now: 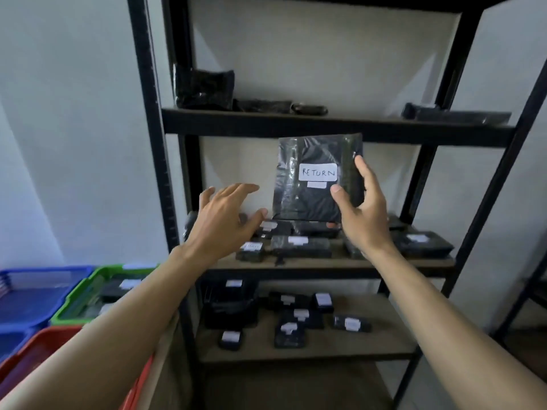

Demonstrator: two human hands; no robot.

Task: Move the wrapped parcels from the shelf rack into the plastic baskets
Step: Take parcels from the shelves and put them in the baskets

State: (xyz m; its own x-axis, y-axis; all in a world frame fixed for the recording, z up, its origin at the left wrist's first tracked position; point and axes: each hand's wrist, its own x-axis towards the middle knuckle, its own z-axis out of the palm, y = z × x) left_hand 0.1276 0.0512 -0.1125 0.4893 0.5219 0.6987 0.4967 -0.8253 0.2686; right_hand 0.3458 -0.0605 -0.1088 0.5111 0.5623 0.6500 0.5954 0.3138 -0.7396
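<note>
The plastic baskets at lower left, blue, green and red, are cut off by the frame edge. Labels on the small black parcels lying on the middle shelf are too blurred to read. The right hand pinches a flat black plastic-wrapped parcel with thumb and fingers, upright before the black metal shelf rack. Its white label reads "RETURN". The left hand hovers beside it with fingers spread, holding nothing.

**Small parcel storeroom, probably a dispatch or returns area.**
A black metal shelf rack with board shelves carries many black-wrapped parcels with white labels; the hand-held parcel reads "RETURN". A blue basket, a green basket and a red basket stand beside it, against plain white walls.
</note>
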